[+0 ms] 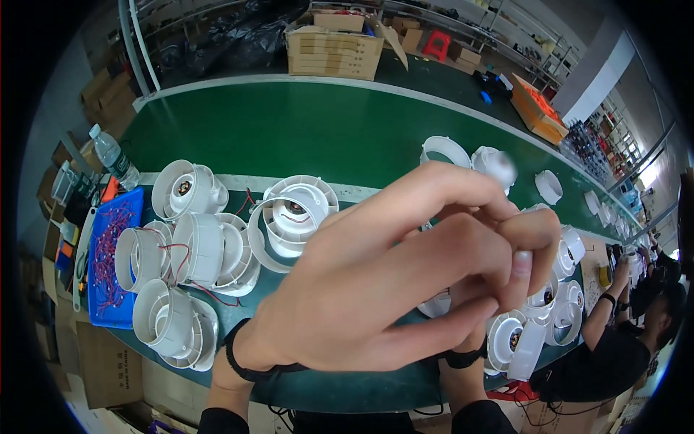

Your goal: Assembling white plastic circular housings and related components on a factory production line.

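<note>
My left hand [390, 282] fills the middle of the view, raised close over the bench. Its fingers are curled and pressed together, so whatever they may hold is hidden. Behind it, most of my right hand [538, 231] is covered; bent fingertips show beside the left fingers, and I cannot make out what lies between the two hands. Black bands circle both wrists. Left of my hands stand several white plastic fan housings [196, 249], some with red wires [173, 249]. One round housing [300, 210] sits just beyond my left wrist.
A blue tray [137, 210] of red-wired parts and a water bottle [114, 155] stand at left. More white housings [506, 340] crowd the right, near a seated person [614, 347]. Beyond runs a green belt [289, 123] carrying white rings [548, 186]; cardboard boxes [332, 54] sit behind.
</note>
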Demonstrator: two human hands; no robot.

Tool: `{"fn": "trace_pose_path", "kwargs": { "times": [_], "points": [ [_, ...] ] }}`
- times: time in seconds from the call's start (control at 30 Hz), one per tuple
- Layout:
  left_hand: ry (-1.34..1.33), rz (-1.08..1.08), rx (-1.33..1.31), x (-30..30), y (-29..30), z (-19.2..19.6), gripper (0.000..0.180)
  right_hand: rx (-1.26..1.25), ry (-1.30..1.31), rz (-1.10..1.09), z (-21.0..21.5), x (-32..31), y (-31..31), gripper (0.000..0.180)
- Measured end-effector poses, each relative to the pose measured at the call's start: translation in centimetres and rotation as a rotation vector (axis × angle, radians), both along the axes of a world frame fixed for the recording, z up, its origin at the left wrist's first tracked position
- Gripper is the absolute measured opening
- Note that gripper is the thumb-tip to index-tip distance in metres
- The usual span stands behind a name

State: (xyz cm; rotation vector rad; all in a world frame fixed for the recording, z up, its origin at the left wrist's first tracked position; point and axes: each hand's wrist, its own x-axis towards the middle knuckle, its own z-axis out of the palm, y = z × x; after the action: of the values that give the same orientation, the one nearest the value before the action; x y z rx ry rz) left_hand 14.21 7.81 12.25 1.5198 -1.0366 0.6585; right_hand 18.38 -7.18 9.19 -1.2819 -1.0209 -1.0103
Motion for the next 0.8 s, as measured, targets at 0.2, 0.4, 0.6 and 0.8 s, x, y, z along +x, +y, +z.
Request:
{"fn": "trace_pose_path", "kwargs": {
  "times": [0.2, 0.4, 0.6, 0.8],
  "points": [
    [0.057, 0.002, 0.064, -0.6, 0.8, 0.3, 0.038, 0.106, 0.422, 1.554, 0.3, 0.9, 0.2, 0.048],
    [0.046, 0.053, 0.088, 0.3, 0.0, 0.0, 0.043, 0.244, 0.439, 1.811, -0.2, 1.4, 0.3, 0.049],
    [0.006, 0.087, 0.14, 0.5, 0.8, 0.0, 0.045, 0.2, 0.441, 1.769, -0.6, 1.8, 0.8, 0.047],
    [0.042, 0.113, 0.122, 0.5, 0.7, 0.0, 0.037, 0.193, 0.43, 1.525, -0.2, 0.8, 1.7, 0.042]
  ]
}}
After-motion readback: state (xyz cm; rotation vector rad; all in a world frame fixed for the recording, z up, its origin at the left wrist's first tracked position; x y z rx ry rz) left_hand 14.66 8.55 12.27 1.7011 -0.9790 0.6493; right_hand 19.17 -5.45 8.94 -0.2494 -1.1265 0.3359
